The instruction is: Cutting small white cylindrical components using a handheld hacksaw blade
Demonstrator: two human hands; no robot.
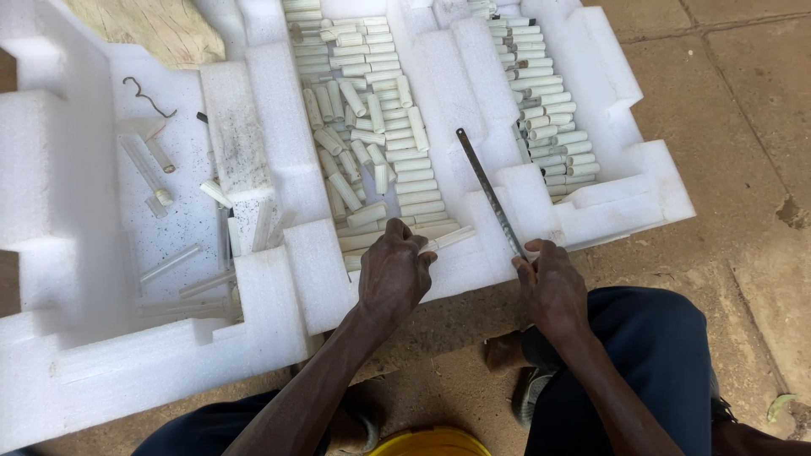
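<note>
Foam packing tray (279,93), white and moulded with several deep compartments, lies on the concrete floor (726,110) in the head view and carries everything else. The left hand (393,270) rests at the near edge of the tray, in front of the middle compartment, and its fingers are closed on a long pale tube (448,239) that lies across the foam wall there. The right hand (551,283) is also at the near edge, further toward the right corner, and it is clamped on the lower end of a thin saw blade (490,192). The blade rises slanted away from the hand, over the foam ridge between the middle and right compartments. The two hands are apart, and the blade is near the tube but I cannot tell if it touches it.

The middle compartment is filled with short cut tube pieces (380,127), some in neat rows and some loose. The right compartment holds another stack of short pieces (553,127) in rows. The left compartment holds a few clear longer tubes (148,169) and a bent wire hook (148,97) near its far edge. A yellow bucket rim (431,441) shows below, between the person's knees in dark trousers (642,355).
</note>
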